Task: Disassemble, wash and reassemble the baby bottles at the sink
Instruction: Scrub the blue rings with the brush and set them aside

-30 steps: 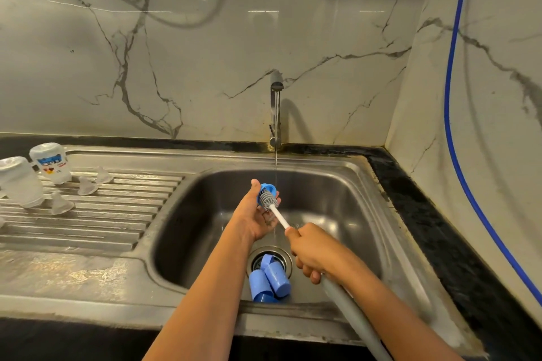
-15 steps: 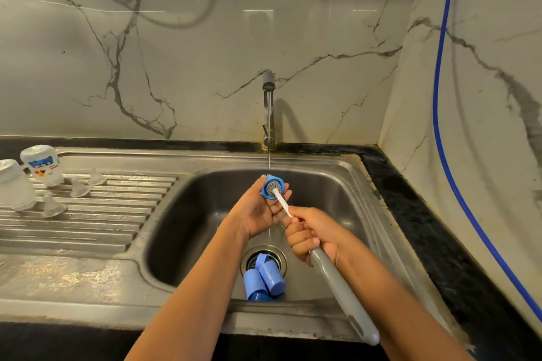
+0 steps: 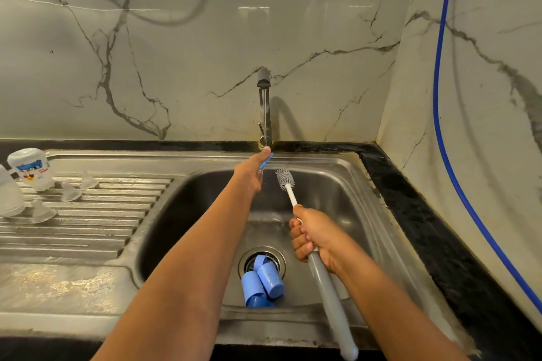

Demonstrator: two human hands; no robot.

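- Head view; step judged to be rinsing the blue ring (image 3: pixel 266 161) at the tap (image 3: pixel 264 108); rotate it so the threads flush; keep the brush (image 3: pixel 285 177) clear alongside.
- Grip of the left hand (image 3: pixel 252 171): closed, pinching the ring just below the tap base.
- Grip of the right hand (image 3: pixel 313 239): fisted round the brush's handle; blue caps (image 3: pixel 262 278) lie below and left of it, at the sink (image 3: pixel 337 184) drain.

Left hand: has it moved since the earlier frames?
Yes. The left hand, holding the blue ring, has reached back toward the tap base, off the brush head.
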